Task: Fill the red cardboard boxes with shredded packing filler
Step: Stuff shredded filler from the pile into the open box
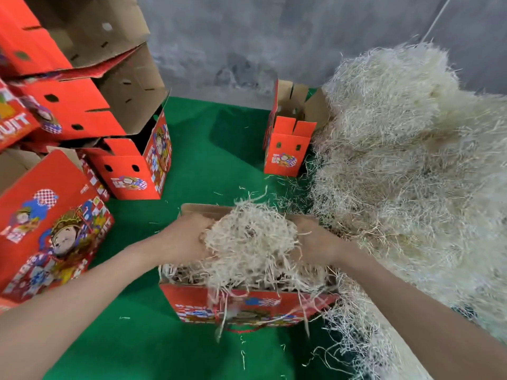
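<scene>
Both left hand (183, 237) and right hand (315, 239) in filler (249, 237) over box (247, 305); fingers' grip unseen.

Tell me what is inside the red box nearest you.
Shredded filler lies in the red box; left hand and right hand hold a clump above. Its bottom is covered.

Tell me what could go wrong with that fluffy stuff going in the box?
1. The clump of filler between the left hand and right hand sheds strands over the front wall of the red box; more may spill onto the green mat.
2. The big pile touches the box's right side, so extra strands might drag along.
</scene>
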